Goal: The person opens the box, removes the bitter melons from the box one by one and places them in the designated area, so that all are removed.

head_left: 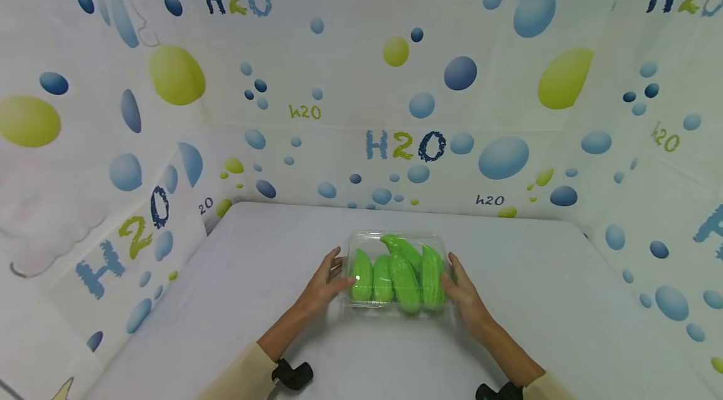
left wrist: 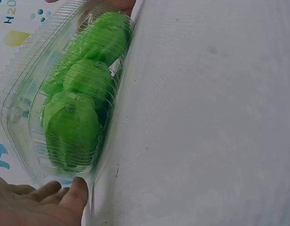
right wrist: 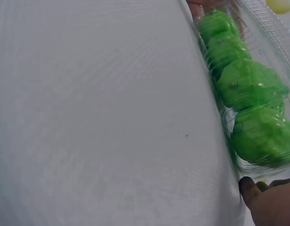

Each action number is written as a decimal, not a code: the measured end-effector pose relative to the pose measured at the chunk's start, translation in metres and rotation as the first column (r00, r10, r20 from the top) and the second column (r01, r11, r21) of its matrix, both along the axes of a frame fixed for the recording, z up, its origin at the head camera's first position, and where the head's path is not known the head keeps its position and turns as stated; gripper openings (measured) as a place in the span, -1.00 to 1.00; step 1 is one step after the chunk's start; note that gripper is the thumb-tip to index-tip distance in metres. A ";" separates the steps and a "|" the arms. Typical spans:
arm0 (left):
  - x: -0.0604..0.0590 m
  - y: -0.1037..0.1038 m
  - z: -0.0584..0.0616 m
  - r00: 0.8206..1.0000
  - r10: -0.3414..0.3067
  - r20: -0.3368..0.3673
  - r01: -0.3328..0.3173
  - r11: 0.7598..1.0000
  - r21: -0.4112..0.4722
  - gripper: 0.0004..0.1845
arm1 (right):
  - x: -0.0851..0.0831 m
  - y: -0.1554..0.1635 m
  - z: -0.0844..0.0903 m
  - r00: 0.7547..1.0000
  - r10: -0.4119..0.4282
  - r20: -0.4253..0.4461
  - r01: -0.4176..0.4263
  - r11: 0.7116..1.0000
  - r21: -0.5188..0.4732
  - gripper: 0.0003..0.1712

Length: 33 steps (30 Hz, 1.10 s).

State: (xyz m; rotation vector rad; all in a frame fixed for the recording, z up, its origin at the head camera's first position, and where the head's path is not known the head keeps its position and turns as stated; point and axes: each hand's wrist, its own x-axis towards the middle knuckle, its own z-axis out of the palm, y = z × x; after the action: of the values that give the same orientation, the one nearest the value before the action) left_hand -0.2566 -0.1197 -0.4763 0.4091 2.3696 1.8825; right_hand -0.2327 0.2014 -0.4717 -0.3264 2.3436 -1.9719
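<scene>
Toward the near middle of the white tabletop (head_left: 237,274) lies a clear plastic clamshell box (head_left: 395,243) packed with green ridged gourds (head_left: 403,277), and the hands sit at its two short ends. The box's long axis runs left to right across the scene, while the gourds inside lie side by side, pointing from near to far. The left hand (head_left: 327,281) rests against the left end with its fingers straight and lightly spread, thumb toward the near corner; the left wrist view shows the thumb and fingertips (left wrist: 79,188) touching the box's end wall, flat rather than curled round it. The right hand (head_left: 464,293) mirrors it at the right end, fingers extended along the side wall; in the right wrist view only a fingertip (right wrist: 248,186) shows beside the box's lower corner, so how firmly it presses cannot be told. Each hand is equally close to the box, which lies directly between them, the left hand's end and the right hand's end opposite one another. The lid appears closed over the gourds. Printed bubble-pattern walls (head_left: 395,105) stand beyond the far edge and along both sides.
</scene>
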 end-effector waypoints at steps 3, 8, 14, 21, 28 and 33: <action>0.000 -0.001 -0.002 1.000 -0.025 0.007 0.025 0.999 0.041 -0.05 | 0.001 0.000 -0.002 0.999 0.008 0.036 -0.005 0.998 -0.070 -0.09; 0.001 -0.003 -0.003 0.999 -0.039 0.013 0.038 0.995 0.090 -0.11 | 0.001 0.000 -0.003 0.997 0.019 0.076 -0.007 0.988 -0.156 -0.08; 0.000 -0.004 -0.003 0.999 -0.039 0.011 0.037 0.991 0.128 -0.18 | -0.001 -0.002 -0.001 0.991 -0.022 0.135 0.049 0.978 -0.203 -0.08; 0.000 -0.004 -0.003 1.000 -0.017 0.011 0.016 0.990 0.138 -0.18 | -0.004 -0.001 0.000 0.986 -0.042 0.160 0.069 0.983 -0.169 -0.13; -0.001 -0.008 -0.003 0.998 -0.055 0.018 0.051 0.986 0.158 -0.14 | -0.007 0.012 -0.002 0.985 0.055 0.162 -0.038 0.994 -0.104 -0.27; 0.001 -0.014 -0.004 0.993 -0.119 0.005 0.117 0.983 0.144 0.06 | -0.007 0.021 -0.004 0.978 0.148 0.147 -0.132 0.985 -0.113 -0.09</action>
State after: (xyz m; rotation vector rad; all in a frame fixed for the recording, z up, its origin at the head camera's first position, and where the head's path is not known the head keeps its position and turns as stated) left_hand -0.2559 -0.1336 -0.4798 0.5343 2.1569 2.0012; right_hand -0.2400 0.2226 -0.4761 -0.3217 2.0705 -1.9786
